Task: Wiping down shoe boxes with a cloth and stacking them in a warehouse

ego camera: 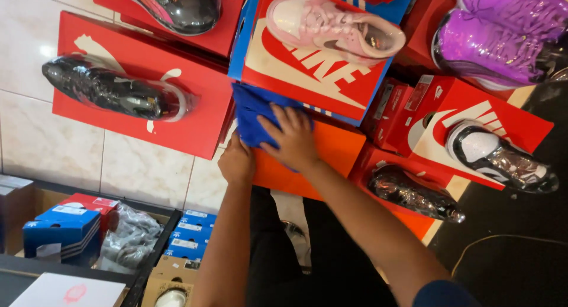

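My right hand [294, 138] lies fingers spread on a blue cloth [251, 112] and presses it onto the top of an orange shoe box [331, 147]. My left hand [236, 162] is curled around the left edge of that orange box, just below the cloth. Right above the cloth, a pink shoe [334, 26] rests on a red and blue box [307, 76]. Both my forearms reach up from the bottom of the view.
A black wrapped shoe [112, 88] sits on a red box [195, 88] to the left. At the right are a purple shoe [503, 32], a white and black shoe [500, 156] and a dark shoe [414, 194]. Blue boxes [62, 230] stand stacked at the lower left.
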